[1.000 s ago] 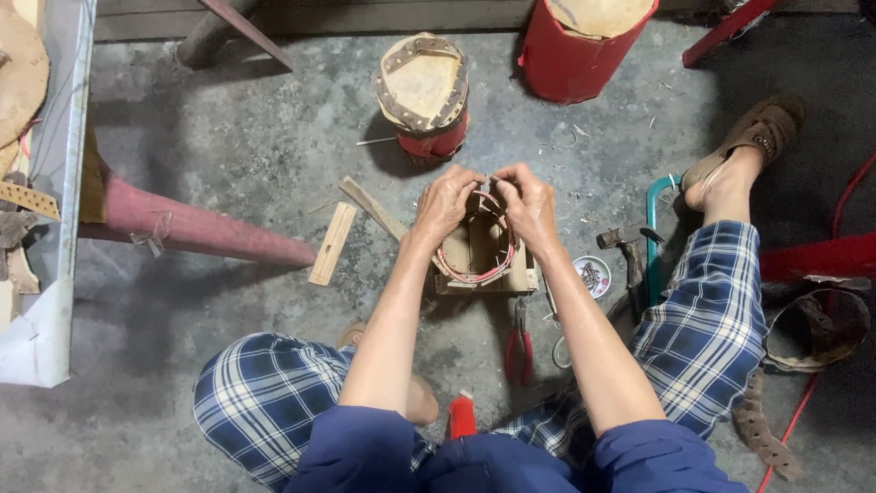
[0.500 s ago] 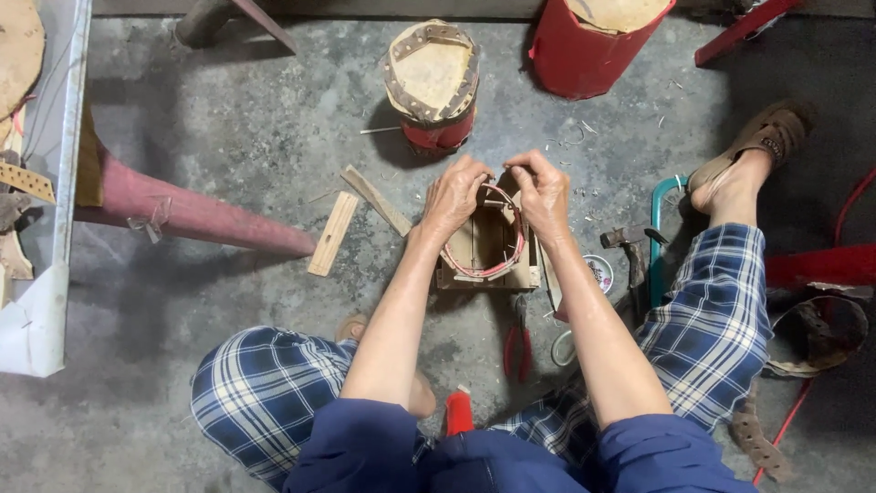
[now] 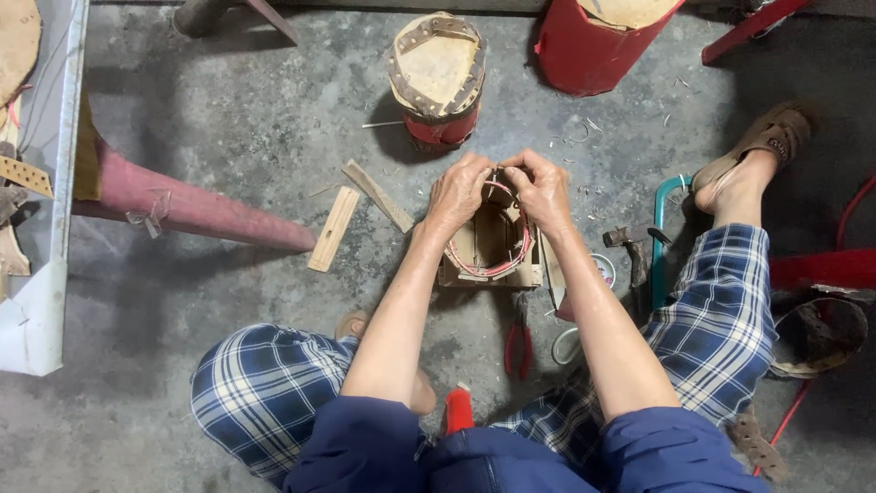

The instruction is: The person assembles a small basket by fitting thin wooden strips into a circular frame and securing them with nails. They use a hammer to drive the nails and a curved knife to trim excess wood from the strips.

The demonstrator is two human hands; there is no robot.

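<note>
- Grey concrete floor (image 3: 228, 119) fills the room, gritty and littered with shavings; a person sits on it in plaid trousers, one sandalled foot (image 3: 753, 151) stretched toward 2 o'clock.
- At 12 to 1 o'clock stands a red drum (image 3: 589, 50), cut by the top edge.
- From 9 o'clock a maroon leg (image 3: 196, 205) slants toward the middle.
- At 12 o'clock, nearer in, a small red drum (image 3: 438, 78) with a strapped skin top.
- Dead centre sits the wooden frame (image 3: 493, 251), a red cord looped around its inside.
- Left hand (image 3: 459, 190) and right hand (image 3: 540, 190) meet at the frame's far rim, fingers curled tight and pinching the cord there.
- At 10 o'clock of the frame, two wood strips (image 3: 333, 228) lie apart from it.
- At 3 o'clock, a hammer (image 3: 632, 251).
- At 6 o'clock, red pliers (image 3: 518, 342).
</note>
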